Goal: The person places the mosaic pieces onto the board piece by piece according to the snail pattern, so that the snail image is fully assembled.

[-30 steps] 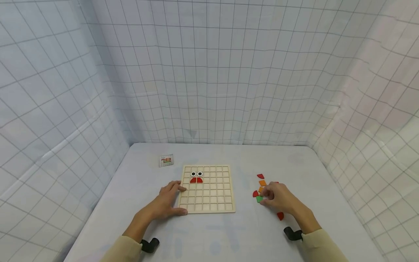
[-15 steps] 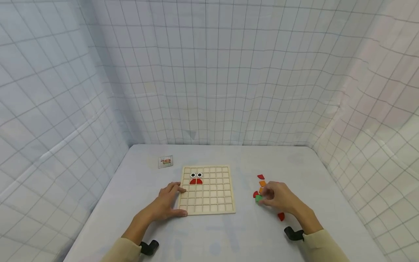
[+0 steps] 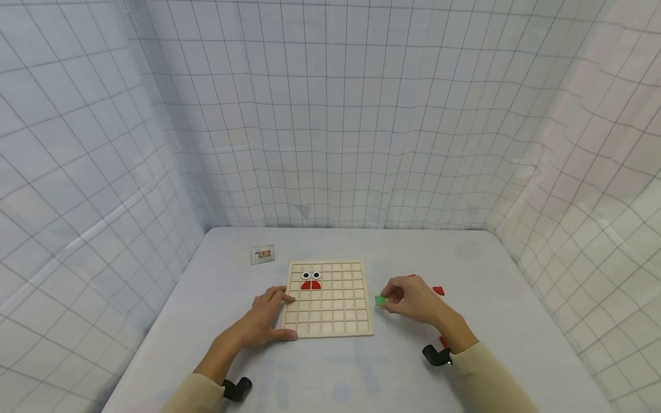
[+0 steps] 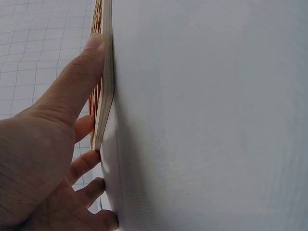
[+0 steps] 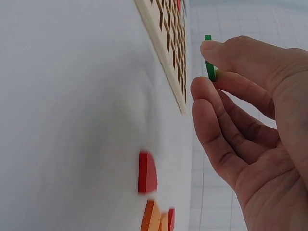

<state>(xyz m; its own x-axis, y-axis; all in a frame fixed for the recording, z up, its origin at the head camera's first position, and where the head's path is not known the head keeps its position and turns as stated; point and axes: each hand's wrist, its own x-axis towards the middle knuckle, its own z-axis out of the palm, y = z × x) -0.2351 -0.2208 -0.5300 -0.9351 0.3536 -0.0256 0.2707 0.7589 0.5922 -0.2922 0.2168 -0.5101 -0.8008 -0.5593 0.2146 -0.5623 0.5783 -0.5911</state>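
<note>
My right hand (image 3: 413,301) pinches a small green tile (image 3: 380,300) between thumb and fingers, just off the right edge of a pale wooden grid board (image 3: 343,315). In the right wrist view the tile (image 5: 210,60) appears edge-on, held above the table. My left hand (image 3: 265,321) rests at the board's left side; its thumb (image 4: 91,62) lies on the board's near edge, and the other fingers spread along the side. Two eye tiles (image 3: 311,275) sit in the board's upper left cells, with two red rounded tiles (image 3: 311,285) directly below them.
Loose pieces lie right of the board: a red one (image 3: 438,291) beyond the right hand, another red one (image 3: 443,342) near the wrist, and an orange one (image 5: 150,215) beside a red piece (image 5: 148,173). A small picture card (image 3: 263,254) lies behind the board at left.
My right hand has moved left from the loose pieces toward the board, carrying the green tile with it. The left hand has stayed on the board.
</note>
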